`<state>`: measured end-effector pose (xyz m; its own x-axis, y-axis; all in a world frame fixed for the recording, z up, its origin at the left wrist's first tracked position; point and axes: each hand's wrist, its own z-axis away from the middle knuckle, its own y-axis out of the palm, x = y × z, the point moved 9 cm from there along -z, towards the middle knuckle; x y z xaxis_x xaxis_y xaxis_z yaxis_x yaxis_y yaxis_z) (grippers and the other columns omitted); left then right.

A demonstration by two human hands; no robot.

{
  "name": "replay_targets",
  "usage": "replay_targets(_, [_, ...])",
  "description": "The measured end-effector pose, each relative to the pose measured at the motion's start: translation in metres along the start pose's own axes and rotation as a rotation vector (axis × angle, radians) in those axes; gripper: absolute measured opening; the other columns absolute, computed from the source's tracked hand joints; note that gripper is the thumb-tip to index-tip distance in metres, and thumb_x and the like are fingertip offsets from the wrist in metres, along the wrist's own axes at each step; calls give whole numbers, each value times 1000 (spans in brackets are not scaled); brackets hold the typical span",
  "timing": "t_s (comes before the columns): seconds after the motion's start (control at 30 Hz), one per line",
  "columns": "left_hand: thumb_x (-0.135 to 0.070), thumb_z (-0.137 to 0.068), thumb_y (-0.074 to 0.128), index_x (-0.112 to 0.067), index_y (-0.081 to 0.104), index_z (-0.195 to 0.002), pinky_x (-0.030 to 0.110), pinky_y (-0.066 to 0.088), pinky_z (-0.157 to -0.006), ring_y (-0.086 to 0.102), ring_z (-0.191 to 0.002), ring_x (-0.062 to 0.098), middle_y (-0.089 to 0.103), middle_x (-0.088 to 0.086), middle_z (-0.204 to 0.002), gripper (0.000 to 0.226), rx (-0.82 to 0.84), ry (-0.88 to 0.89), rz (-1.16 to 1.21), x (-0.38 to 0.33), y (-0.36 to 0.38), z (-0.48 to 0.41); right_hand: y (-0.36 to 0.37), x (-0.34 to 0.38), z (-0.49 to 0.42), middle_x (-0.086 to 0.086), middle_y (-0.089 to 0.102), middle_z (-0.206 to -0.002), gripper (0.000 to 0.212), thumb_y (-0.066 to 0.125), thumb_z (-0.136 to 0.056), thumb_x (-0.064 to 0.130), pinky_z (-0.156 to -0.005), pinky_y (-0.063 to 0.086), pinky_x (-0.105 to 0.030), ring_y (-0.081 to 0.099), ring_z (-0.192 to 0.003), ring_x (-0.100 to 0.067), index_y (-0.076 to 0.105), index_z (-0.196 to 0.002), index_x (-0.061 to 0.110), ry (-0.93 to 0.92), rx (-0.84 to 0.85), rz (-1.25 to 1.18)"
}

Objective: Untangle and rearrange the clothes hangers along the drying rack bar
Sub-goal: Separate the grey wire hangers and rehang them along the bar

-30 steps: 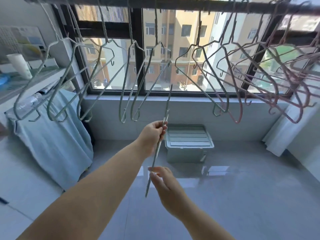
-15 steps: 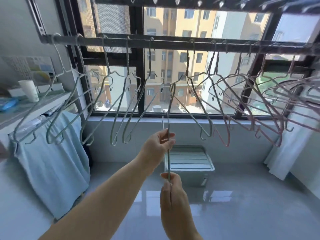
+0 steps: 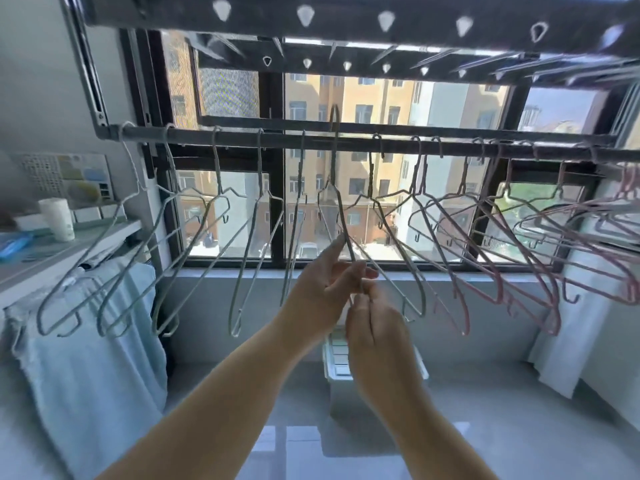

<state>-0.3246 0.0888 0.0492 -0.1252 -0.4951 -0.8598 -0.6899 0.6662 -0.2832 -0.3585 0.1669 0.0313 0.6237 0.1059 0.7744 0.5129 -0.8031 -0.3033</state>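
The left hand (image 3: pixel 318 289) pinches the shoulder wire of a grey hanger (image 3: pixel 334 157) between thumb and fingertips. The right hand (image 3: pixel 377 337), just below and touching it, pinches the lower wire with its fingers curled. The hanger's hook stands above the bar (image 3: pixel 346 138), not resting on it, in a gap between the grey hangers (image 3: pixel 259 168) on the left and the crowded, overlapping pink hangers (image 3: pixel 497 271) on the right. Neighbouring wires cross close beside the held one. A bin (image 3: pixel 334 355) sits on the floor behind the hands, and a towel (image 3: pixel 86 323) hangs at left.
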Motion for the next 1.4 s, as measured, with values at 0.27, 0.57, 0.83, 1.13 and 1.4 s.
replay_targets(0.27, [-27, -95, 43, -15, 36, -136, 0, 40, -67, 54, -83, -2, 56, -6, -106, 44, -56, -71, -16, 9, -5, -31, 7, -9, -36, -3, 55, -85, 29, 29, -97, 17, -63, 37, -26, 52, -78, -19, 51, -111, 5, 132, 7, 42])
replay_targets(0.57, [-21, -92, 49, -11, 38, -134, 16, 38, -85, 48, -104, 6, 54, 4, -126, 45, -189, -168, -35, 31, -6, -26, 4, -16, -31, -4, 52, -126, 36, 31, -98, 26, -97, 41, -32, 50, -115, -20, 44, -130, 17, 99, 268, 426])
replay_targets(0.83, [-6, -86, 56, -13, 51, -123, 4, 40, -87, 56, -99, -6, 59, -6, -113, 38, -245, 204, 11, -24, 36, 7, -69, -33, -71, -11, 51, -132, 40, 46, -94, 15, -91, 37, -26, 51, -115, -23, 43, -134, 12, 198, 126, 499])
replay_targets(1.13, [-15, -82, 63, -21, 40, -127, 12, 35, -92, 46, -111, 4, 51, -5, -126, 50, -113, 1, -90, 39, 78, -10, -54, -83, -77, -12, 66, -106, 34, 58, -84, -3, -83, 53, -29, 65, -95, -24, 55, -118, 1, 433, 224, -82])
replay_targets(1.4, [-16, -82, 64, -20, 38, -123, 4, 46, -73, 59, -90, -4, 56, -4, -115, 49, -190, 4, -19, 56, 71, -15, -37, -88, -86, -10, 66, -95, 39, 61, -82, -2, -66, 55, -26, 67, -81, -21, 54, -120, 2, 454, 244, -162])
